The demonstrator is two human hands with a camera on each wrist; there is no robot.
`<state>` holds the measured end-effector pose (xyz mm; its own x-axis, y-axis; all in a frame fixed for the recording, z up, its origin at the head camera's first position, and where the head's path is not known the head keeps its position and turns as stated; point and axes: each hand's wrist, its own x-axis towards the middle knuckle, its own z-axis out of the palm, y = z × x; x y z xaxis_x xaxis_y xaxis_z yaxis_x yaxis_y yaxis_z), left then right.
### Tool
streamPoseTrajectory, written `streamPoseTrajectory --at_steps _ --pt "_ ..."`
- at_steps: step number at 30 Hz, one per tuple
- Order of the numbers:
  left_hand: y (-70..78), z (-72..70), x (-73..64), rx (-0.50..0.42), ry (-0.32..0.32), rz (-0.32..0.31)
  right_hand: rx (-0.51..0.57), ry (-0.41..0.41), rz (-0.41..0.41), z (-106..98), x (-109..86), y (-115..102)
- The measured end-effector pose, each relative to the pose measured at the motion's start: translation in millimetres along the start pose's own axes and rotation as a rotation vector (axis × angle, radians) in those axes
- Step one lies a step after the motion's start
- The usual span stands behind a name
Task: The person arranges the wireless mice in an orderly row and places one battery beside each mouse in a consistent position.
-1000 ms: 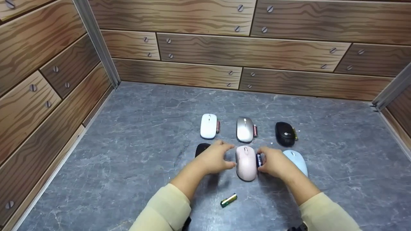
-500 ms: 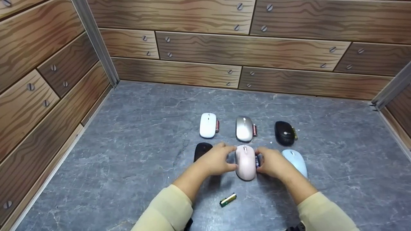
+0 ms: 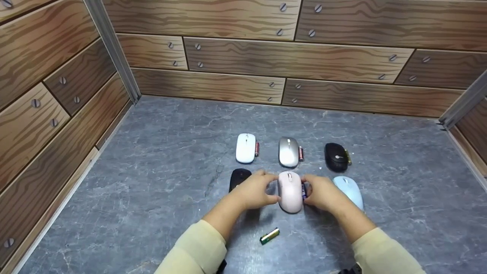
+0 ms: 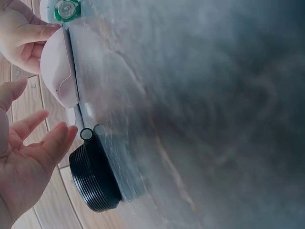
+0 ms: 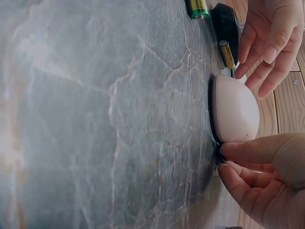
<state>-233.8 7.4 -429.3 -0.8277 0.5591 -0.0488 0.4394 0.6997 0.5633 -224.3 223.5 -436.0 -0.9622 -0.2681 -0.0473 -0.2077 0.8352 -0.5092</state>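
A pale pink computer mouse (image 3: 290, 192) sits on the grey marbled surface between the two hands. My right hand (image 3: 322, 193) pinches a dark blue battery (image 3: 304, 191) with thumb and fingertips, lying along the mouse's right side. At the mouse's left side my left hand (image 3: 253, 190) is held with thumb and fingers apart, nothing between them. Partly behind the left hand is a black mouse (image 3: 239, 178); the right wrist view shows a gold-coloured battery (image 5: 227, 54) beside it. A light blue mouse (image 3: 350, 192) is partly covered by the right hand and forearm.
Behind stand a white mouse (image 3: 245, 148) and a silver mouse (image 3: 288, 152), each with a red battery on its right, and another black mouse (image 3: 336, 157) with a yellowish battery. A green and gold battery (image 3: 269, 236) lies in front. Wood-patterned walls (image 3: 236, 57) enclose the surface.
My right hand has shifted slightly left, bringing the dark blue battery close against the pink mouse. The left hand has edged toward the mouse's left side.
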Motion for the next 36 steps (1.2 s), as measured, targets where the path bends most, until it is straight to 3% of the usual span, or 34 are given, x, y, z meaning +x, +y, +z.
streamPoseTrajectory --at_steps 12,21,29,32,36 --pt "-3.4 -0.5 -3.8 0.018 0.001 0.022 0.011 -0.014 0.041 -2.5 -2.5 -0.6" --pt "-4.0 -5.9 -9.4 0.021 -0.019 0.005 0.002 0.002 0.045 -13.1 -11.0 -12.8" --pt "-4.0 -12.1 -17.6 0.029 -0.04 -0.01 -0.005 0.035 -0.026 -14.7 -17.6 -29.1" --pt "-6.0 -12.7 -21.3 0.035 -0.028 -0.005 0.012 -0.012 -0.064 -12.1 -20.5 -37.9" --pt "-8.4 -13.0 -27.0 0.029 -0.012 0.008 0.031 -0.086 -0.172 -3.3 -24.5 -47.4"
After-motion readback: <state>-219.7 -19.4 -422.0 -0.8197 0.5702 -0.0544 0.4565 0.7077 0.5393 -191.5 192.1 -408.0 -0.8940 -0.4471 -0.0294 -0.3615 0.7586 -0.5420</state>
